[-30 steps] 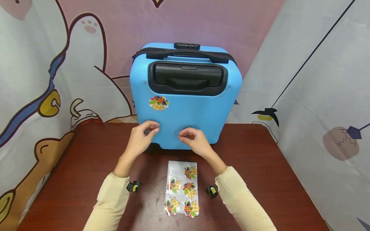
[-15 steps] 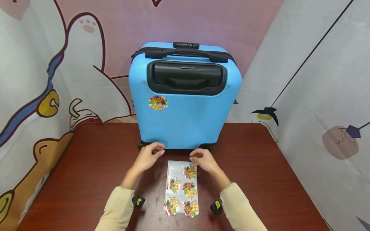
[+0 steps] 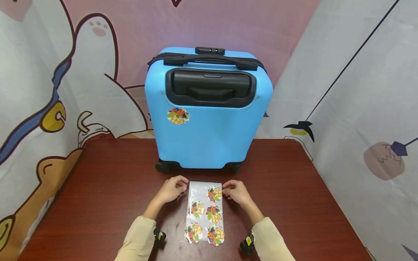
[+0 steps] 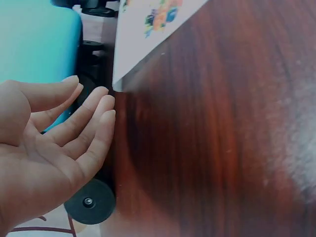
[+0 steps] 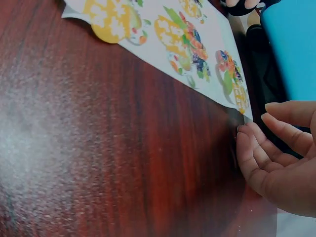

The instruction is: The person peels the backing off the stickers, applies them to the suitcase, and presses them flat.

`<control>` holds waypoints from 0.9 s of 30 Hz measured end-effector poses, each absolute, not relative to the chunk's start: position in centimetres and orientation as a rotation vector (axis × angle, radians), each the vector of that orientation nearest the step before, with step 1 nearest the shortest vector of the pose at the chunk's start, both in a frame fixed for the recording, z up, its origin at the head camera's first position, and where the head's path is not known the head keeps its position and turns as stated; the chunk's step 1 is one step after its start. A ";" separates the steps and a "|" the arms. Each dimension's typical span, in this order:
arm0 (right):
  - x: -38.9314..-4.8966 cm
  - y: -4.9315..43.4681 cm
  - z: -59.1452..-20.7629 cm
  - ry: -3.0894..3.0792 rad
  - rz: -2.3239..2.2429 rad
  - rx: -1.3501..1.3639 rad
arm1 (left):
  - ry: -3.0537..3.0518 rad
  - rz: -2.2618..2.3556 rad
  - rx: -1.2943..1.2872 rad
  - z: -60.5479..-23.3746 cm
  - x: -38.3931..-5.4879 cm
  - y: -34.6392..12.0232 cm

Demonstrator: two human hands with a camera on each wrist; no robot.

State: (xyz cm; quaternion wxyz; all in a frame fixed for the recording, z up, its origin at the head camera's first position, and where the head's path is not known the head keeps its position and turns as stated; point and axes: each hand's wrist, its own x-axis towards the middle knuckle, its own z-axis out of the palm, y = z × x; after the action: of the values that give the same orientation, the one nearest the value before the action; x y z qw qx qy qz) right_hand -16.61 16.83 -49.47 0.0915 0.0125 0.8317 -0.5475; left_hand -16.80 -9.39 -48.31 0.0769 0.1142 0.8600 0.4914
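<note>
A white sticker sheet [image 3: 205,214] lies flat on the table, bearing several fruit-patterned stickers. Beside its far left corner is my left hand [image 3: 173,189], fingers loosely bent and holding nothing. In the left wrist view, the fingertips [image 4: 107,117] come close to the sheet's corner. My right hand [image 3: 237,191] is at the far right corner, its fingertips right at the sheet's edge. The right wrist view shows the thumb and fingers [image 5: 252,148] loosely bent, with a gap between them. Behind both hands stands a blue suitcase [image 3: 209,137] with one round fruit sticker [image 3: 178,116] on its left side.
The suitcase rests upright on black wheels [image 3: 163,166] on the dark red-brown table [image 3: 294,203]. A black handle recess [image 3: 210,88] sits in its upper part. Behind it hangs a cartoon-printed cloth [image 3: 228,25]. Each wrist wears a small black camera [image 3: 247,243].
Both hands have moved from in front of the suitcase's lower part, down and toward the person, to the sheet's far corners. The suitcase and the sheet stay in place.
</note>
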 end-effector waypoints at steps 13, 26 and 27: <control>-16.4 16.6 -50.2 2.480 -1.613 0.064 | 2.610 1.389 0.398 -49.1 -16.6 -8.4; -16.6 16.1 -50.1 2.473 -1.656 0.094 | 2.619 1.436 0.360 -49.3 -16.7 -7.9; -16.6 16.1 -50.1 2.477 -1.659 0.093 | 2.621 1.442 0.353 -49.3 -16.7 -7.9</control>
State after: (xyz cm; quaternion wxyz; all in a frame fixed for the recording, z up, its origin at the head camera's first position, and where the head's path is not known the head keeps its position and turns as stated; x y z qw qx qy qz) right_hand -16.56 16.08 -50.10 0.0795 0.0311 0.8279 -0.5543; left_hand -16.73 -7.86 -49.25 0.0648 0.1168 0.8683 0.4778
